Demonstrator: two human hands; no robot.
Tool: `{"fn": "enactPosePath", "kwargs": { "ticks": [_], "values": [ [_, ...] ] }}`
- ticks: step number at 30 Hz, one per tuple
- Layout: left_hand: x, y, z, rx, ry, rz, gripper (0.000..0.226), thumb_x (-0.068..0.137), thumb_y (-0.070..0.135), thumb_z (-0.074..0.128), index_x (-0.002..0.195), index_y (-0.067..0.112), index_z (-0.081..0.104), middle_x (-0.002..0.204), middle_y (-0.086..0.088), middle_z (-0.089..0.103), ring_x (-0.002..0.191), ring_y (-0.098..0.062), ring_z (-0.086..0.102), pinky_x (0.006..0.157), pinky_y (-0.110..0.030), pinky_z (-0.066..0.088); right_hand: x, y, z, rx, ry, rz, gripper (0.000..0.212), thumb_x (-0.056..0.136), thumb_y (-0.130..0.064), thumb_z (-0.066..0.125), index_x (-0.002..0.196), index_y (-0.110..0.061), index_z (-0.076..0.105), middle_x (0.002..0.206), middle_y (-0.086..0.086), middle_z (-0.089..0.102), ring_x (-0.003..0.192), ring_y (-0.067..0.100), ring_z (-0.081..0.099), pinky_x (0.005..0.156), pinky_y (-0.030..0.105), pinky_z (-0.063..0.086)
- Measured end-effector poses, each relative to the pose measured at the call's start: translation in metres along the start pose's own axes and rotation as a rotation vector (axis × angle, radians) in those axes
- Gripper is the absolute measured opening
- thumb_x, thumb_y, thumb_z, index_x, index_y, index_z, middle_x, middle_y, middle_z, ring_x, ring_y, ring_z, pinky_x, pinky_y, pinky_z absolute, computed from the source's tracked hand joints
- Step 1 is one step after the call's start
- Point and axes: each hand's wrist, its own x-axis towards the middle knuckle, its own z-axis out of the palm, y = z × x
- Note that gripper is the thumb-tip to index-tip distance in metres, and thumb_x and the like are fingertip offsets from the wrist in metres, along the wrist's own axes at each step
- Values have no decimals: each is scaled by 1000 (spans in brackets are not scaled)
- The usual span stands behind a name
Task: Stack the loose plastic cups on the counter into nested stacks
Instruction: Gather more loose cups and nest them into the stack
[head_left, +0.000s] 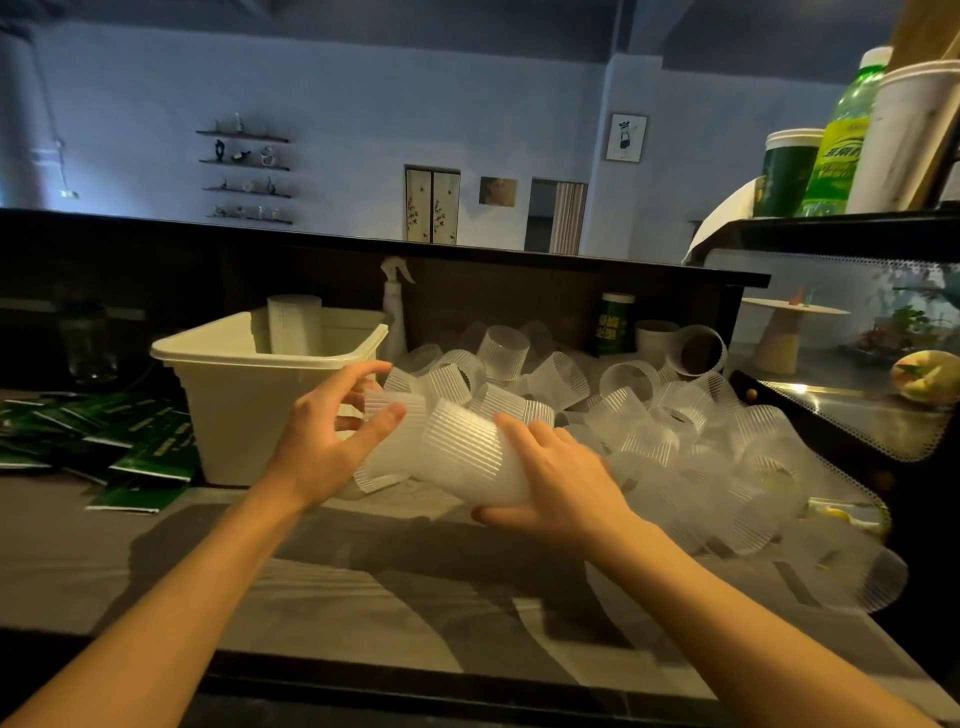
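Nesting step in progress above the counter (156, 551); the right hand (561, 483) grips a short nested stack (467, 457) lying on its side, fingers curled round its closed end; the left hand (322, 441) sits at the stack's open end with fingers spread wide, thumb and fingertips touching a ribbed cup (395, 410) there; the next move probably calls for pushing that cup squarely home; loose cups (675, 415) lie heaped at right; a finished stack (293, 325) stands in the cream tub (244, 395); translucent walls blur where one cup ends; the stack's count is unreadable.
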Motion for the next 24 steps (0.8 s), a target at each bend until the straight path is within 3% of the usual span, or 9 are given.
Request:
{"fn": "enactPosePath", "kwargs": {
  "ticks": [4,7,10,12,14,17,20,24],
  "values": [
    [1,7,1,-118,-87,-90,44,76,75,48,111,49,57,116,13,62,105,-7,58,75,-24,51,7,-9,-8,-13,18,-113,93,75,-69,65,148,-29,24,129,-3,50,110,14,48,88,29,46],
    [-3,17,14,-255,-122,-144,69,75,89,24,125,51,51,125,25,58,107,3,57,83,-19,46,15,-19,-12,62,46,-139,93,74,-68,67,148,-30,25,130,-5,51,110,12,49,89,28,46],
    [-3,27,17,-363,-110,-220,73,83,76,9,140,45,41,135,29,49,121,6,49,98,-23,38,23,-24,-12,167,39,-124,90,74,-66,69,146,-33,27,134,-7,49,114,9,48,94,30,47],
    [3,31,11,-404,-89,-229,73,88,69,12,146,35,39,143,20,47,128,0,46,103,-26,34,28,-23,-12,260,14,-128,88,73,-64,70,144,-32,30,133,-7,50,112,9,50,94,34,51],
    [12,33,4,-504,44,-258,64,96,63,22,144,28,44,143,12,51,124,-5,52,98,-27,41,36,-21,-17,364,12,-119,86,71,-64,71,140,-31,32,129,-8,50,109,10,54,89,36,55],
    [28,35,-9,-755,203,-382,46,100,49,38,124,17,60,124,-3,66,112,-20,64,87,-32,53,56,-24,-33,547,62,-81,81,69,-63,74,130,-31,32,121,-12,49,104,11,58,81,33,59],
    [42,37,-15,-845,70,-399,58,97,57,33,117,13,65,114,-10,71,109,-29,66,89,-43,54,83,-30,-53,712,131,-70,74,73,-50,80,128,-27,36,117,-13,50,102,8,58,77,24,58],
    [69,45,-22,-681,33,-234,67,84,70,37,134,28,54,122,-3,67,111,-22,66,86,-42,57,126,-38,-71,819,154,-84,69,74,-51,77,130,-33,41,120,-14,54,106,5,58,77,23,54]
  ]
}}
